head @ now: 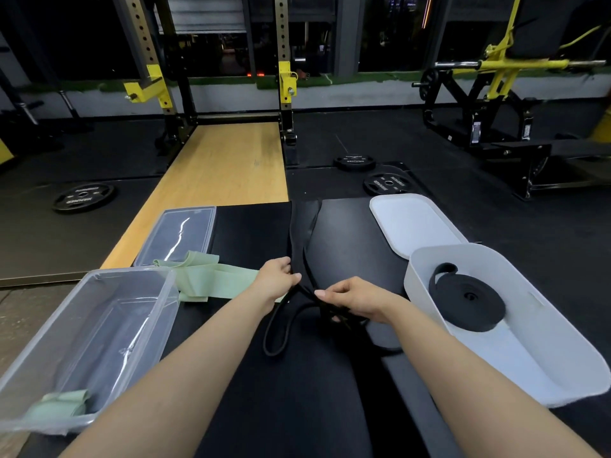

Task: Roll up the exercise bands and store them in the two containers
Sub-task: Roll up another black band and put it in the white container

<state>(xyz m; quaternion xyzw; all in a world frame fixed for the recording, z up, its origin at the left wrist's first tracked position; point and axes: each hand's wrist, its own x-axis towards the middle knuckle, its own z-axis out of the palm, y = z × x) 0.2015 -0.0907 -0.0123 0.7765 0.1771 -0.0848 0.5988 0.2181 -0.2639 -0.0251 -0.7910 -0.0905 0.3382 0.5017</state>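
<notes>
Gripping a loose black exercise band (302, 246) with both hands over a black mat (344, 233).
The left hand (277, 279) pinches the band's strands; the right hand (350, 304) curls its fingers around them nearer, a loop sagging below. To the left lies an unrolled green band (211, 280), then a clear container (99, 328) holding a rolled green band (59, 406), its clear lid (180, 234) farther off. On the right, a white container (529, 328) holds a coiled black band (468, 300), beside its white lid (413, 223).
</notes>
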